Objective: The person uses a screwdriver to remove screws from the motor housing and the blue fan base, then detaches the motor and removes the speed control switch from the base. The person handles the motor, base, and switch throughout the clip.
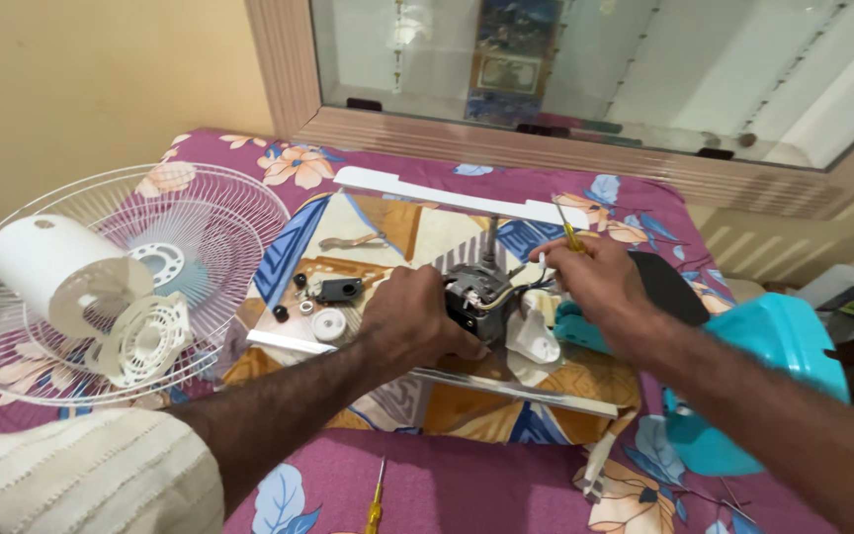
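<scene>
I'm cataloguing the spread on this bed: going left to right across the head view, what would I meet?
White motor cover → white wire fan guard → small black and white parts → left hand → fan motor → right hand with a yellow screwdriver → teal fan part.

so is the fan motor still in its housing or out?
Out. The bare motor sits on the board with windings and wires exposed, left hand gripping it; the white housing lies apart on the grille.
</scene>
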{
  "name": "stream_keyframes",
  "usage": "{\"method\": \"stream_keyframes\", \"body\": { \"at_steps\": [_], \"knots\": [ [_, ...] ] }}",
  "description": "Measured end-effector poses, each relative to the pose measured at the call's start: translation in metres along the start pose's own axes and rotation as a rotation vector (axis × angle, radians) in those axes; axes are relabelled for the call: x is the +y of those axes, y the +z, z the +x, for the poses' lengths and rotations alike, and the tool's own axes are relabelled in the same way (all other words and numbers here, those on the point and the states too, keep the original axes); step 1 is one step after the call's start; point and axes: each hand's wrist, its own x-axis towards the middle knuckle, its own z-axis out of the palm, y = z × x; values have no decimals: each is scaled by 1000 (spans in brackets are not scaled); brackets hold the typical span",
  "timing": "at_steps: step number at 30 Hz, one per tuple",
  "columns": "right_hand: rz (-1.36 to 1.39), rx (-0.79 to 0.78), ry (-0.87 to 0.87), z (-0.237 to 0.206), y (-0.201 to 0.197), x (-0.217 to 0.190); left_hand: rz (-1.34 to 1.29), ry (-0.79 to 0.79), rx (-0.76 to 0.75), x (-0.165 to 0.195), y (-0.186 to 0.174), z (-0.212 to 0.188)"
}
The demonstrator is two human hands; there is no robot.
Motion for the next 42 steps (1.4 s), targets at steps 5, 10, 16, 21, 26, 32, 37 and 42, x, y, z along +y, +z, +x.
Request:
{"method": "stream_keyframes", "body": {
  "at_steps": [5, 10, 16, 21, 26, 32, 37, 42],
  "knots": [
    [-305, -265, -133, 24, -2, -6, -4, 77, 41, -8, 1, -8],
    [-595, -254, -216, 19, 0, -4, 33, 39, -29, -8, 2, 0],
    [-489, -220, -375, 17, -3, 20, 71, 17, 4, -8, -6, 5],
    [-319, -139, -158, 29, -4, 37, -2, -84, -6, -11, -6, 8],
    [20, -310, 56, 43, -4, 25, 40, 111, 40, -21, -3, -1],
    [48, -323, 137, 36, 3, 12, 17, 135, 33, -27, -5, -6],
    [76, -353, 126, 35, -2, 12, 15, 124, 3, -30, -5, -4],
    [6, -346, 120, 39, -6, 17, 42, 145, -18, -33, -5, -1]
  ]
}}
